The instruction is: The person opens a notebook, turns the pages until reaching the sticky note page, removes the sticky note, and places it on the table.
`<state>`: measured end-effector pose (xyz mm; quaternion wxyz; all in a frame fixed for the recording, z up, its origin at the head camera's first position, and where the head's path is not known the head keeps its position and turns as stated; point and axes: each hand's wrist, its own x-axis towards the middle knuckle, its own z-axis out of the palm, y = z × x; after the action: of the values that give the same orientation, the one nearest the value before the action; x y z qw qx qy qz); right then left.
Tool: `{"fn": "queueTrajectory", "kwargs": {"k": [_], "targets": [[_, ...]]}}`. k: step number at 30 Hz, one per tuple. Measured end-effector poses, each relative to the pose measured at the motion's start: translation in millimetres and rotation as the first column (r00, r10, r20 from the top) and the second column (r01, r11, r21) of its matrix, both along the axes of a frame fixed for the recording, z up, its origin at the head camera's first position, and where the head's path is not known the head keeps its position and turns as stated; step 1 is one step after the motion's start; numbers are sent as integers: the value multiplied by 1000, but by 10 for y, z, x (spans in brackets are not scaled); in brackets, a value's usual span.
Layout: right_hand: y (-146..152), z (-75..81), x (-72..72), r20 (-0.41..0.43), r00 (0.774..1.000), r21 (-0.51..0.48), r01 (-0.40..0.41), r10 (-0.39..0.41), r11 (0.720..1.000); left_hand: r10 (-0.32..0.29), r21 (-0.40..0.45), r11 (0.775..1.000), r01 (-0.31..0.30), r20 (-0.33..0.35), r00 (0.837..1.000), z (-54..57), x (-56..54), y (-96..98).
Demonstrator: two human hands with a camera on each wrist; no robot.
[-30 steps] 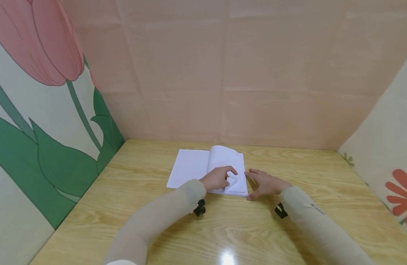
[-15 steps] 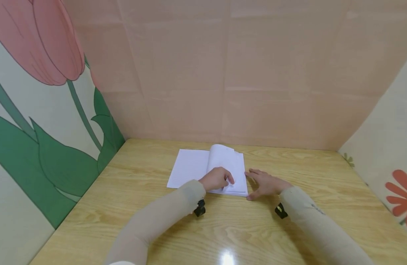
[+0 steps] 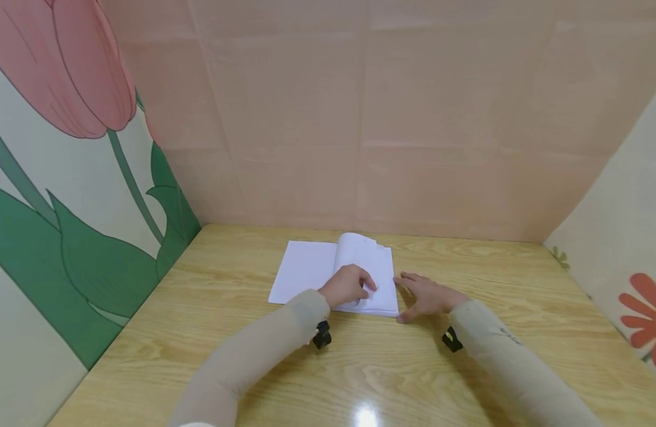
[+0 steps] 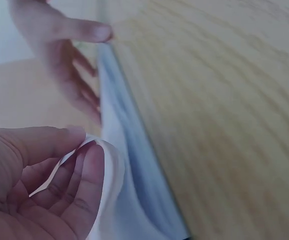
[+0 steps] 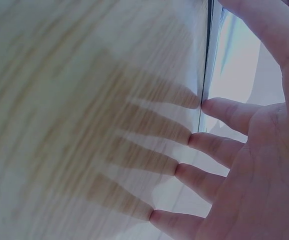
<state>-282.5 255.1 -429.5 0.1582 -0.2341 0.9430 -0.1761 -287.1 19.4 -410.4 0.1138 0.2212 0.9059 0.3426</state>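
Note:
A white lined notebook (image 3: 305, 270) lies open on the wooden table, its right-hand pages bowed up near the spine. My left hand (image 3: 346, 286) is over the right half, thumb and fingers pinching a page (image 3: 354, 252) near its lower part. From the left wrist, the curled page (image 4: 115, 172) shows between the thumb and the bent fingers. My right hand (image 3: 428, 296) rests spread at the notebook's right edge. In the right wrist view its fingertips (image 5: 212, 106) stand on the glossy table along that edge, with nothing held.
The wooden table (image 3: 328, 373) reaches to a pink-beige backdrop (image 3: 360, 118) behind the notebook. A tulip-print panel (image 3: 93, 237) borders the left side, and a flower-print panel (image 3: 616, 237) the right. Both wrists carry small black devices (image 3: 321, 335) under the sleeves.
My left fingers have curled in and shifted slightly left, bending the page further over. The right hand stays in place at the notebook's edge.

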Motion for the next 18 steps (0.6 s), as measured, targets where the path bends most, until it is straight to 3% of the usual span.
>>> {"fn": "queueTrajectory", "kwargs": {"k": [12,18], "targets": [[-1,7,-1,-2,1000,-4,4,-4,1000,40,165,986,-28,-71,997,356,51,-264],[4,5,11,-2,1000,-7,-2,2,1000,89,243,968,-63,-96,991,435,91,-526]]}}
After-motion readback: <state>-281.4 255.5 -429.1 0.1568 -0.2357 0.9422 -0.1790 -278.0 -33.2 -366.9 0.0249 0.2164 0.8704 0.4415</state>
